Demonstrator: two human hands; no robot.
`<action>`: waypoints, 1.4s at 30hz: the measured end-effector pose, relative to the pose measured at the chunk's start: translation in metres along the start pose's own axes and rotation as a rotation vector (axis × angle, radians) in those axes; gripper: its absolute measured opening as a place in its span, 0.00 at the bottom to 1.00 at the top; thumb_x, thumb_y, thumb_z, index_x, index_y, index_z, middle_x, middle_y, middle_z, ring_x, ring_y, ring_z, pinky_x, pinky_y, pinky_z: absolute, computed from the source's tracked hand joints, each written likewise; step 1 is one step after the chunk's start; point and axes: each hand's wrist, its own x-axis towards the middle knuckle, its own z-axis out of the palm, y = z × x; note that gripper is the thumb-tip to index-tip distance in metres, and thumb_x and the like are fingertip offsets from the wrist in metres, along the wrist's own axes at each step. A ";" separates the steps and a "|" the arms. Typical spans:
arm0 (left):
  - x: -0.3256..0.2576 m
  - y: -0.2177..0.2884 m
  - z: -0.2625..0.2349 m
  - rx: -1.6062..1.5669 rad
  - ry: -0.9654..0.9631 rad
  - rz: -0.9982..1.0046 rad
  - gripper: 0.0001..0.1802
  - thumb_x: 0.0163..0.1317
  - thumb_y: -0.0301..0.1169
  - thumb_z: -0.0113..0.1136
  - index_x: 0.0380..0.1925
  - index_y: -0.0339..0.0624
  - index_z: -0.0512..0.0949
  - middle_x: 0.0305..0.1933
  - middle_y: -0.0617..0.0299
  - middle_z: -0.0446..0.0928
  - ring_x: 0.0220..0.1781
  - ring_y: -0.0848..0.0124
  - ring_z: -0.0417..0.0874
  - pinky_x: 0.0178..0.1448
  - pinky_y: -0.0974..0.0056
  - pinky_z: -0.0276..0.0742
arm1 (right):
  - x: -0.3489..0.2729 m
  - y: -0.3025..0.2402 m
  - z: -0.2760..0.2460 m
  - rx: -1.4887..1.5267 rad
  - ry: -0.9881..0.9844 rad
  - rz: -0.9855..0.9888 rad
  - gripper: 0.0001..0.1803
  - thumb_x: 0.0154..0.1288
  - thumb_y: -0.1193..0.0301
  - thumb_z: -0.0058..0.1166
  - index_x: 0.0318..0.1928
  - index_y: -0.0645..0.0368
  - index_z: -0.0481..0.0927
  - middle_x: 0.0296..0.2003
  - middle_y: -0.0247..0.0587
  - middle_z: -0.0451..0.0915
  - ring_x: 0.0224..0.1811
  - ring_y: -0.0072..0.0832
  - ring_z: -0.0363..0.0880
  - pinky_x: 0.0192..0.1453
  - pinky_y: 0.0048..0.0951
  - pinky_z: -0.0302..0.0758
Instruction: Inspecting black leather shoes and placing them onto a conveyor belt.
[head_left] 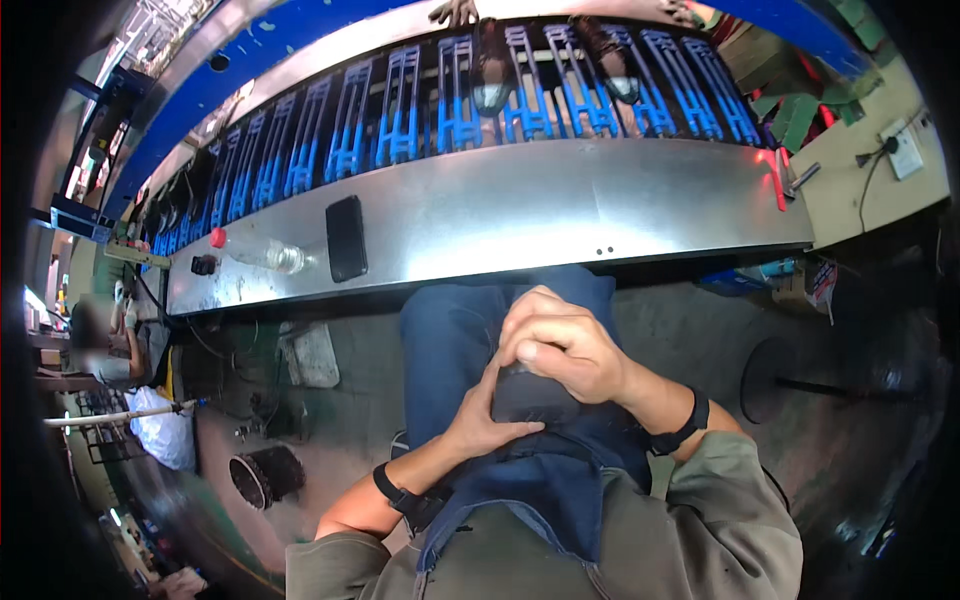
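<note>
Over my lap, my left hand is closed around a dark, smooth object with rounded edges. Its thumb lies along the near side and its fingers pass behind. I cannot tell what kind of thing this is. My right hand curls shut over the object's top, knuckles up and thumb folded in. Whatever is inside those fingers is hidden. Dark blue cloth covers my legs beneath both hands.
Ahead runs a metal ledge bearing a black phone, a clear bottle with a red cap, and a hammer. Beyond it, brown shoes rest on a blue-slatted conveyor. A black bucket stands at the left. Someone works far left.
</note>
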 end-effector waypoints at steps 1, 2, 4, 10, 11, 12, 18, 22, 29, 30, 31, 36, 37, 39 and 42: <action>0.000 0.008 -0.006 0.064 0.013 0.141 0.61 0.48 0.36 0.80 0.76 0.34 0.51 0.77 0.41 0.59 0.77 0.52 0.64 0.76 0.54 0.64 | -0.005 -0.010 0.001 -0.018 0.001 -0.016 0.14 0.71 0.67 0.50 0.40 0.64 0.84 0.45 0.42 0.80 0.53 0.31 0.74 0.59 0.35 0.71; 0.004 0.025 -0.013 0.190 0.018 0.273 0.59 0.48 0.35 0.79 0.76 0.33 0.53 0.76 0.40 0.61 0.75 0.49 0.67 0.75 0.54 0.65 | -0.010 -0.020 0.003 0.155 0.186 -0.122 0.17 0.74 0.64 0.48 0.46 0.66 0.81 0.49 0.43 0.78 0.57 0.30 0.73 0.62 0.36 0.69; 0.015 0.064 -0.033 0.473 0.044 0.589 0.58 0.44 0.33 0.79 0.74 0.30 0.56 0.71 0.37 0.67 0.70 0.42 0.73 0.72 0.51 0.70 | -0.020 -0.020 0.000 0.384 0.462 -0.239 0.27 0.79 0.56 0.44 0.61 0.70 0.71 0.60 0.45 0.72 0.65 0.29 0.69 0.71 0.39 0.64; 0.010 0.050 -0.038 -0.584 0.335 0.406 0.64 0.49 0.45 0.80 0.77 0.35 0.46 0.74 0.50 0.60 0.77 0.58 0.60 0.78 0.53 0.56 | -0.007 0.034 0.034 0.726 0.454 0.381 0.41 0.70 0.59 0.60 0.74 0.66 0.57 0.65 0.50 0.71 0.70 0.37 0.67 0.75 0.40 0.63; 0.017 0.053 -0.015 -0.655 0.297 0.309 0.61 0.51 0.42 0.80 0.75 0.35 0.49 0.72 0.51 0.61 0.76 0.60 0.60 0.77 0.54 0.59 | -0.004 0.032 0.047 0.464 0.386 0.339 0.43 0.70 0.61 0.61 0.75 0.67 0.55 0.67 0.51 0.69 0.72 0.37 0.66 0.76 0.40 0.61; 0.021 0.050 -0.001 -0.510 0.506 0.282 0.52 0.55 0.37 0.76 0.73 0.36 0.53 0.68 0.52 0.64 0.73 0.62 0.65 0.74 0.56 0.64 | -0.008 0.031 0.049 0.414 0.350 0.221 0.44 0.69 0.63 0.62 0.76 0.67 0.53 0.68 0.52 0.68 0.73 0.37 0.64 0.77 0.40 0.60; -0.001 0.031 0.009 -0.285 0.469 0.329 0.53 0.53 0.44 0.79 0.71 0.35 0.57 0.66 0.49 0.69 0.70 0.62 0.70 0.74 0.55 0.66 | -0.019 0.009 0.036 0.279 0.100 0.009 0.53 0.58 0.66 0.73 0.76 0.63 0.53 0.67 0.53 0.69 0.70 0.39 0.68 0.75 0.39 0.63; 0.011 0.009 -0.007 -0.231 0.424 0.280 0.55 0.55 0.38 0.78 0.74 0.33 0.52 0.68 0.48 0.68 0.71 0.61 0.69 0.75 0.56 0.66 | -0.017 0.038 0.038 0.392 0.212 0.138 0.50 0.57 0.65 0.74 0.74 0.63 0.59 0.63 0.46 0.72 0.65 0.31 0.72 0.72 0.34 0.66; 0.044 0.013 -0.032 -0.113 0.440 0.282 0.44 0.57 0.33 0.75 0.71 0.34 0.64 0.67 0.50 0.73 0.70 0.62 0.73 0.73 0.59 0.67 | -0.004 0.068 0.035 0.318 0.292 0.140 0.41 0.65 0.65 0.67 0.74 0.62 0.63 0.65 0.44 0.72 0.67 0.30 0.70 0.73 0.32 0.64; 0.050 0.008 -0.030 -0.075 0.500 0.298 0.41 0.57 0.33 0.75 0.69 0.34 0.67 0.66 0.51 0.75 0.68 0.63 0.74 0.72 0.59 0.69 | -0.003 0.073 0.038 0.346 0.345 0.196 0.37 0.65 0.65 0.66 0.71 0.63 0.68 0.64 0.45 0.74 0.66 0.30 0.72 0.71 0.32 0.66; 0.055 0.003 -0.029 -0.065 0.532 0.281 0.40 0.57 0.32 0.74 0.68 0.34 0.68 0.64 0.51 0.76 0.67 0.64 0.76 0.70 0.60 0.70 | -0.002 0.084 0.039 0.387 0.385 0.202 0.34 0.65 0.67 0.65 0.70 0.64 0.70 0.62 0.45 0.76 0.65 0.30 0.73 0.70 0.32 0.68; 0.069 0.000 -0.027 -0.158 0.509 0.249 0.39 0.60 0.24 0.70 0.69 0.28 0.64 0.66 0.51 0.72 0.68 0.64 0.73 0.74 0.61 0.66 | 0.006 0.099 0.042 0.410 0.510 0.237 0.32 0.65 0.72 0.64 0.67 0.70 0.71 0.61 0.48 0.77 0.62 0.30 0.76 0.69 0.31 0.70; 0.070 -0.001 -0.026 -0.148 0.524 0.252 0.38 0.60 0.25 0.70 0.69 0.28 0.64 0.66 0.51 0.72 0.68 0.65 0.73 0.74 0.61 0.67 | 0.006 0.100 0.042 0.436 0.515 0.284 0.31 0.66 0.72 0.64 0.67 0.70 0.71 0.60 0.48 0.77 0.62 0.30 0.76 0.68 0.31 0.71; 0.074 -0.006 -0.025 -0.130 0.538 0.233 0.38 0.60 0.25 0.71 0.68 0.28 0.65 0.66 0.51 0.73 0.68 0.64 0.74 0.74 0.61 0.67 | 0.006 0.102 0.044 0.427 0.533 0.314 0.31 0.67 0.72 0.63 0.67 0.69 0.71 0.60 0.49 0.77 0.62 0.30 0.76 0.67 0.30 0.72; 0.078 -0.018 -0.020 -0.146 0.615 0.228 0.39 0.60 0.24 0.72 0.68 0.29 0.63 0.65 0.48 0.73 0.66 0.64 0.75 0.71 0.61 0.70 | 0.002 0.114 0.050 0.290 0.589 0.239 0.33 0.70 0.70 0.61 0.70 0.69 0.66 0.58 0.49 0.79 0.59 0.30 0.78 0.65 0.30 0.73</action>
